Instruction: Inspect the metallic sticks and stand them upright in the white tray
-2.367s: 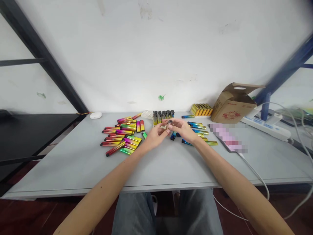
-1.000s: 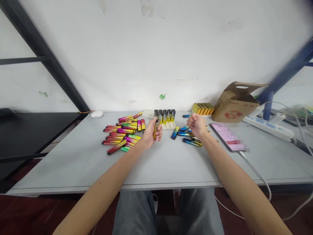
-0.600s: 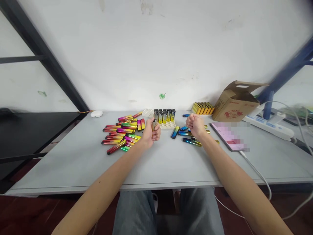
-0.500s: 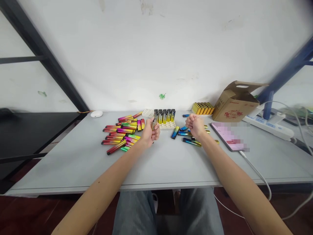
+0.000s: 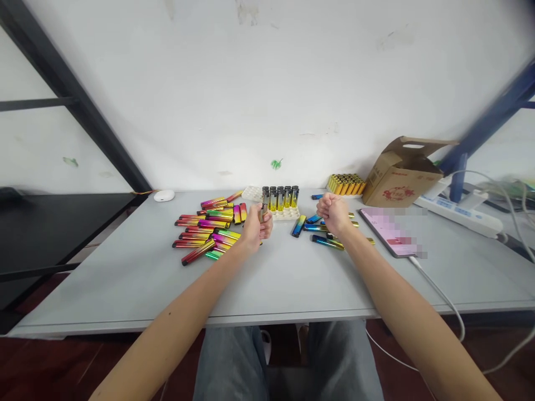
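Left hand (image 5: 253, 228) is clamped on 1 lighter (image 5: 263, 209), right hand (image 5: 333, 213) is balled near blue-and-yellow lighters (image 5: 327, 242), its inside hidden.

Left hand (image 5: 254, 229): curled fingers hide most of held lighter (image 5: 263, 209), only one end showing. Right hand (image 5: 333, 214): closed fist, palm out of sight, cannot tell whether anything inside; hand and wrist cover parts of blue lighters (image 5: 328, 243). Left pile (image 5: 198, 252): lighters overlap, hiding one another. Phone (image 5: 382, 229): screen partly pixelated, unreadable. Box (image 5: 380, 195): small print illegible, inside mostly hidden. Power strip (image 5: 462, 216): labels too small to read. Forearms (image 5: 181, 314), jeans (image 5: 225, 367): cut off by bottom edge. Black surface (image 5: 42, 228): cut off at left.
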`<state>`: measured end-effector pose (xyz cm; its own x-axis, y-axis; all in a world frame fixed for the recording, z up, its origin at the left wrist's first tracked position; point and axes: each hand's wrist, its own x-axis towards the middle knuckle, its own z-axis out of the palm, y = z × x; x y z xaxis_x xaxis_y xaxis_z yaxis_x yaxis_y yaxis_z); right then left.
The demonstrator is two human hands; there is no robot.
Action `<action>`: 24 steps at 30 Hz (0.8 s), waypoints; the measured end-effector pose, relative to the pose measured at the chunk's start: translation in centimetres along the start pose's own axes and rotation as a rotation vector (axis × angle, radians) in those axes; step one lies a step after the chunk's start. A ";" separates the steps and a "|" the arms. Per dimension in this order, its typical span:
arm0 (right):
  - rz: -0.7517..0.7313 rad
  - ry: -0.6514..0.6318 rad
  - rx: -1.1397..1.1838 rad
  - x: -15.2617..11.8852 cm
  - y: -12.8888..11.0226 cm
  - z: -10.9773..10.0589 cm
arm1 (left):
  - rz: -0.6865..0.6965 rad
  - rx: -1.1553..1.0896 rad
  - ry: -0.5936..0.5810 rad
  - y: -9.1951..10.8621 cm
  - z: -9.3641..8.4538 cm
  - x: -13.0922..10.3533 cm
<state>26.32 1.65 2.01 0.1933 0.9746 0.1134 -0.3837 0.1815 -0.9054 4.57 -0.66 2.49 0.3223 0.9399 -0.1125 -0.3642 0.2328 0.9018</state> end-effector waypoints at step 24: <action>-0.004 -0.015 -0.052 -0.1 0.3 0.1 | -0.033 -0.064 -0.124 0.0 0.5 -0.1</action>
<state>26.15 1.63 1.76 0.1806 0.9758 0.1229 -0.3350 0.1785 -0.9251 4.93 -0.92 2.68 0.4393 0.8943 -0.0854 -0.4057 0.2823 0.8693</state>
